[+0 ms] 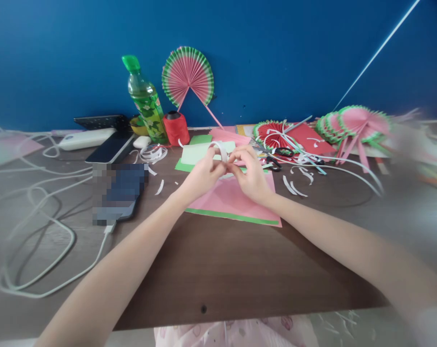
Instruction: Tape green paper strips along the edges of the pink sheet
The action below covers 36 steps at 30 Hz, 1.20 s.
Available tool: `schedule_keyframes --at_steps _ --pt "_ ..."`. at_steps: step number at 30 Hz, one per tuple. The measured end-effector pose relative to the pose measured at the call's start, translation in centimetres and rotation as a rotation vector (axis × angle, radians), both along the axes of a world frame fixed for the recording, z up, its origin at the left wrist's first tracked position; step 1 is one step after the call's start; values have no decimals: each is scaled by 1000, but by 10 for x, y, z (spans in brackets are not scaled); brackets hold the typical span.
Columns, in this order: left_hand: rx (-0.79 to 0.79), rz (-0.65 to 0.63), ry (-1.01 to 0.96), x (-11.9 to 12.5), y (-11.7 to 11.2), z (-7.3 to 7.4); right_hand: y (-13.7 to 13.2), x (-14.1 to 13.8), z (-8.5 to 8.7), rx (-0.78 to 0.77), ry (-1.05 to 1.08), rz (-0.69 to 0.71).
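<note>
Above a pink sheet of paper (232, 205) with a green strip along its near edge, my two hands meet, fingertips close together. My left hand (205, 171) is closed around a white ring that looks like a roll of tape (223, 152), its loop rising above the fingers. The fingers of my right hand (250, 173) are pinched right beside the roll; what sits between their tips is too small to make out. Behind the hands lie a pale green sheet (194, 154) and a darker green sheet (182, 165), partly covered.
A green-capped bottle (146, 103) and a red thread spool (176, 129) stand at the back. One pink-green paper fan (188, 77) leans on the wall; more fans (359, 125) lie right. Black scissors (274, 163), paper scraps (292, 185), a phone (122, 193) and cables (64, 231) surround the work.
</note>
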State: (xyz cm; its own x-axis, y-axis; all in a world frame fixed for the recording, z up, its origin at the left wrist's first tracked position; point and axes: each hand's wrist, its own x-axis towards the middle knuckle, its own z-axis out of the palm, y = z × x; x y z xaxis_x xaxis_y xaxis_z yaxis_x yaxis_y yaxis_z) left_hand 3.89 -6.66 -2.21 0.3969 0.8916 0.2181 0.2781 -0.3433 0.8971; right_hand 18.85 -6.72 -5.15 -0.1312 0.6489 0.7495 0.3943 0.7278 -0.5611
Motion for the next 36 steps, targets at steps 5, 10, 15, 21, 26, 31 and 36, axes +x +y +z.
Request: schedule_keyframes --at_steps 5,10,15,21,26,31,36 --pt "-4 50 -23 1 0 0 -3 -2 1 9 -52 45" --pt "-78 -51 -149 1 2 -1 -2 -2 -1 6 4 29" --pt "-101 -74 -173 0 3 -5 -1 -1 -1 -14 9 32" --pt "-48 -33 -141 1 2 -6 -1 -1 0 -32 19 19" --pt "-9 -13 -137 3 -1 -5 -1 -1 1 -60 18 28" --pt "23 -4 -137 5 -1 -9 -2 -1 0 -26 -13 22" --pt "-41 11 -150 6 -2 -10 -1 -1 -3 -17 -38 41"
